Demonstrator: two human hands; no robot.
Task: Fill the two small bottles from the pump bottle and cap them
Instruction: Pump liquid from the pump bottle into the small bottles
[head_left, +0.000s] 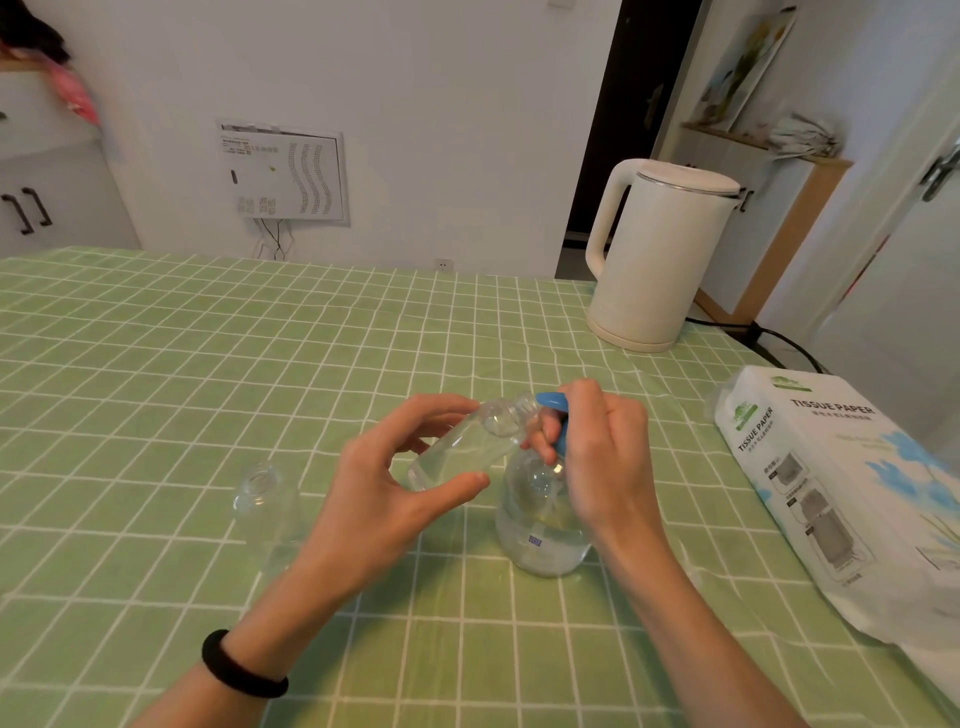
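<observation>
Left hand grip: thumb and fingers clamped around a small clear plastic bottle, held tilted, open neck pointing up toward the blue nozzle of the clear round pump bottle. Neck sits just beside the nozzle tip; whether they touch cannot be told. Liquid level inside the held bottle is hard to make out through the clear wall.

Right hand grip: fingers closed on the blue pump head, wrist arched above it, palm turned left. Most of the pump head is hidden under the fingers; only the spout tip and a strip of the collar show.

Pump bottle stands upright on the green checked desk, directly below the right hand, with a small blue label low on its wall and some clear liquid in its base.

Second small clear bottle stands uncapped, left of the pump bottle, partly behind the left wrist; its lower edge is blurred. Caps not visible.

Black band on the left wrist. White kettle stands beyond the pump bottle, to its right; white tissue paper pack lies right of it, cut off by the frame edge.
</observation>
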